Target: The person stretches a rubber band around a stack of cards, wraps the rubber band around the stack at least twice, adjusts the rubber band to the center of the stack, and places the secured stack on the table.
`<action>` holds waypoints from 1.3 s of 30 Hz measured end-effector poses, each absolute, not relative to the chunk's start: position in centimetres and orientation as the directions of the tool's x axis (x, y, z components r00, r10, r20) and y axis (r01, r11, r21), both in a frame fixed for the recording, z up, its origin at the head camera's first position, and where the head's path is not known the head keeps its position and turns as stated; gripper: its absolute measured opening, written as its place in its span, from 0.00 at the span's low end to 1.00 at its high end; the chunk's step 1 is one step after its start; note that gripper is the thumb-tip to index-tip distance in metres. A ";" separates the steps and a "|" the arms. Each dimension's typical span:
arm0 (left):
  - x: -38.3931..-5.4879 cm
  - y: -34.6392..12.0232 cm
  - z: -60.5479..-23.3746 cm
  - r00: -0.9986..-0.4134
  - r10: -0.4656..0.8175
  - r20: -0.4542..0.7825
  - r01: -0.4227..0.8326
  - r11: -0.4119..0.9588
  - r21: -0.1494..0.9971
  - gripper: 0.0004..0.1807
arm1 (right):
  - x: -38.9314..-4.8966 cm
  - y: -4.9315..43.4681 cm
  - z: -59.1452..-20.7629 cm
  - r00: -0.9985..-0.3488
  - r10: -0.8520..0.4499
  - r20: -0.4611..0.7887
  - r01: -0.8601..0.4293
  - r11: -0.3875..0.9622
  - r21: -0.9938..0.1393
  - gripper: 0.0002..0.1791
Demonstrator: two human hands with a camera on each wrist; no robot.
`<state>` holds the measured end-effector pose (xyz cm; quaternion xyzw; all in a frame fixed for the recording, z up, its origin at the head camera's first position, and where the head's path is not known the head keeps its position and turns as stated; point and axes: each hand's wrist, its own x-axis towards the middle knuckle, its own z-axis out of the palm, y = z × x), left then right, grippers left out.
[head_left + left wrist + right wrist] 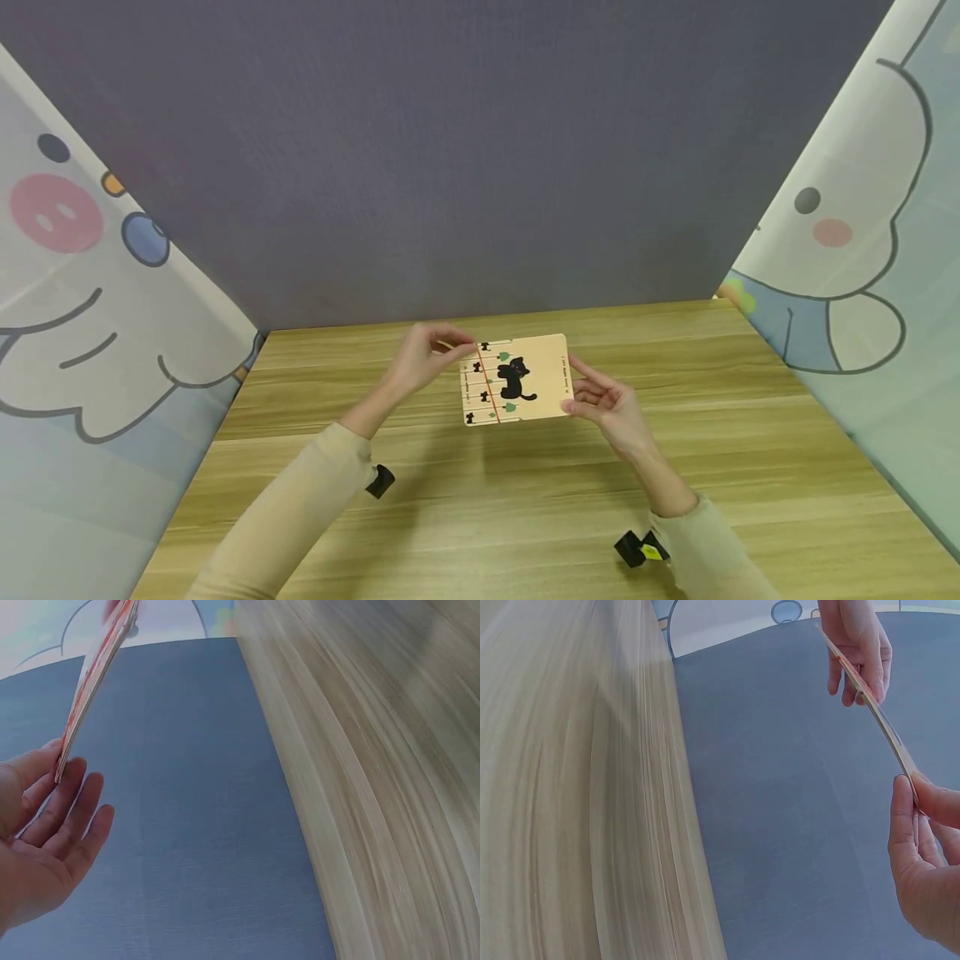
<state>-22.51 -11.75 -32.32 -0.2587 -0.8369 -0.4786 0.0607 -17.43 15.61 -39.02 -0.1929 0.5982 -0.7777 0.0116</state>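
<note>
A thin cream notebook (pixel 543 367) with a black cat print and a red band across its left part is held up over the wooden table. My left hand (pixel 422 357) pinches its upper left edge by the band, thumb and forefinger at the rim; the other fingers spread free in the left wrist view. On the opposite side my right hand (pixel 617 417) grips the right edge, with the thumb on the printed face at the lower corner and fingers behind. Seen edge-on in the right wrist view, the notebook (pixel 889 731) is slim and spans between both hands.
The wooden table (pixel 480 517) runs back to a grey-blue panel (pixel 480 167). Cartoon-printed curtains (pixel 60 333) flank both sides. Black wrist-worn pieces (pixel 381 482) show beside the sleeves.
</note>
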 end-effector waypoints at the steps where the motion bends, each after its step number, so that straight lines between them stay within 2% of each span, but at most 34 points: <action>1: -22.6 -11.7 -32.4 -0.859 0.379 0.345 0.490 0.407 0.771 0.07 | -17.5 15.6 -39.0 -0.927 -0.248 0.283 -0.209 -0.285 -0.935 0.34; 12: -22.4 -11.1 -32.8 -0.891 0.350 0.288 0.404 0.325 0.855 0.06 | -17.2 15.2 -39.1 -0.931 -0.251 0.266 -0.194 -0.278 -0.941 0.35; 18: -22.2 -9.8 -32.7 -0.877 0.398 0.271 0.407 0.312 0.859 0.07 | -17.2 14.3 -38.8 -0.921 -0.290 0.261 -0.189 -0.254 -0.949 0.34; 30: -22.7 -11.2 -31.8 -0.887 0.339 0.314 0.428 0.348 0.834 0.09 | -17.4 14.6 -38.6 -0.942 -0.218 0.254 -0.187 -0.285 -0.940 0.35; 39: -22.3 -10.7 -32.0 -0.901 0.363 0.237 0.354 0.300 0.886 0.08 | -17.4 14.5 -38.7 -0.942 -0.234 0.239 -0.179 -0.254 -0.951 0.36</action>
